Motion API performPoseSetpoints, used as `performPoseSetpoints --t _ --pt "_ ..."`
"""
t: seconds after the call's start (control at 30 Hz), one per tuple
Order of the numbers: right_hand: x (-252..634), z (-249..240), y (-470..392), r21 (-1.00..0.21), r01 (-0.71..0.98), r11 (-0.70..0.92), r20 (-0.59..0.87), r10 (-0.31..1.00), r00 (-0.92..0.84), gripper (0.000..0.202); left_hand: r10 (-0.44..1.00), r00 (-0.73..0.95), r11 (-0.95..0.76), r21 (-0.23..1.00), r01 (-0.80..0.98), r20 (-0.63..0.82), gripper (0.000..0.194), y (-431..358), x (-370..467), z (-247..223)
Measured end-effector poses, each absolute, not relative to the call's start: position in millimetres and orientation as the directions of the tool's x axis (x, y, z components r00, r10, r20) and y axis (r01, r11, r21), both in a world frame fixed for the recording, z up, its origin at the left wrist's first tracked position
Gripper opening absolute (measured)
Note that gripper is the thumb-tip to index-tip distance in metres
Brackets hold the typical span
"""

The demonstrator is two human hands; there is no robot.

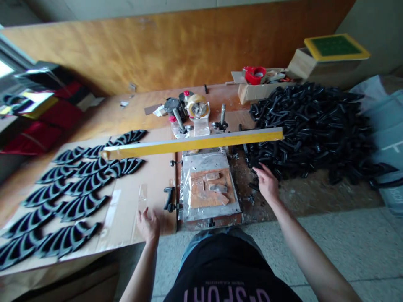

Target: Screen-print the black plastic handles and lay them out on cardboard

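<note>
My left hand [147, 224] hovers over the front of a cardboard sheet [129, 205], its fingers apart and holding nothing. At the near left edge of a big heap of black curved parts [308, 126], my right hand [267, 179] has its fingertips on or close to a part; whether it grips one is too small to tell. Between my hands sits a metal plate [204, 161] with brown and grey pieces [217, 188] under clear film. One black handle-shaped part [169, 198] lies beside the plate. Rows of black parts [75, 205] cover the sheet's left side.
A long yellow-edged bar [195, 144] spans crosswise above the plate. Behind it stand jars [173, 107], a tape roll [198, 108] and a metal post [223, 115]. An open box [252, 92] with a red tape dispenser [254, 75] is at the back right, near a green-topped frame [336, 47].
</note>
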State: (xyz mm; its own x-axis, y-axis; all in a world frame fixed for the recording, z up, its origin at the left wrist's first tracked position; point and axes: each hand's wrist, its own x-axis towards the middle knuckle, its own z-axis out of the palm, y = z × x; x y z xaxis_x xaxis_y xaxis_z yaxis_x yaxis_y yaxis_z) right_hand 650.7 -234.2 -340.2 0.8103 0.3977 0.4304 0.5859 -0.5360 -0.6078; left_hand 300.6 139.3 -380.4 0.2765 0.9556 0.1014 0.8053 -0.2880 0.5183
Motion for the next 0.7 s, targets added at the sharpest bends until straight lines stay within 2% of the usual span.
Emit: performPoseSetpoints --t 0.1,0.2,0.33,0.5,0.6,0.7 --pt "619.2 -319.1 -181.6 -0.563 0.73 -0.387 0.328 0.706 0.627 0.044 0.963 0.216 -0.267 0.643 0.718 0.159 0.044 138.4 322.6 -362.6" --pt "594.1 -311.7 -137.5 -0.505 0.81 -0.298 0.177 0.883 0.435 0.044 0.956 0.237 -0.275 0.803 0.53 0.171 0.044 135.8 358.5 -329.5" --pt "585.8 -310.6 -112.8 -0.369 0.856 -0.361 0.026 0.917 0.398 0.04 0.922 0.311 -0.314 0.914 0.257 0.229 0.043 128.3 410.9 -265.5" --pt "578.5 -307.8 -116.3 -0.171 0.939 -0.299 0.114 0.941 0.32 0.048 0.843 0.353 -0.393 0.913 -0.11 0.405 0.037 112.0 462.8 -184.8" --pt "574.2 -306.3 -122.2 -0.171 0.939 -0.298 0.179 0.928 0.327 0.043 0.8 0.456 -0.352 0.921 -0.169 0.39 0.042 104.4 477.5 -154.0" --pt "593.5 -303.9 -134.6 -0.265 0.901 -0.344 0.255 0.876 0.409 0.036 0.785 0.548 -0.287 0.954 -0.093 0.289 0.052 98.4 469.8 -143.3"
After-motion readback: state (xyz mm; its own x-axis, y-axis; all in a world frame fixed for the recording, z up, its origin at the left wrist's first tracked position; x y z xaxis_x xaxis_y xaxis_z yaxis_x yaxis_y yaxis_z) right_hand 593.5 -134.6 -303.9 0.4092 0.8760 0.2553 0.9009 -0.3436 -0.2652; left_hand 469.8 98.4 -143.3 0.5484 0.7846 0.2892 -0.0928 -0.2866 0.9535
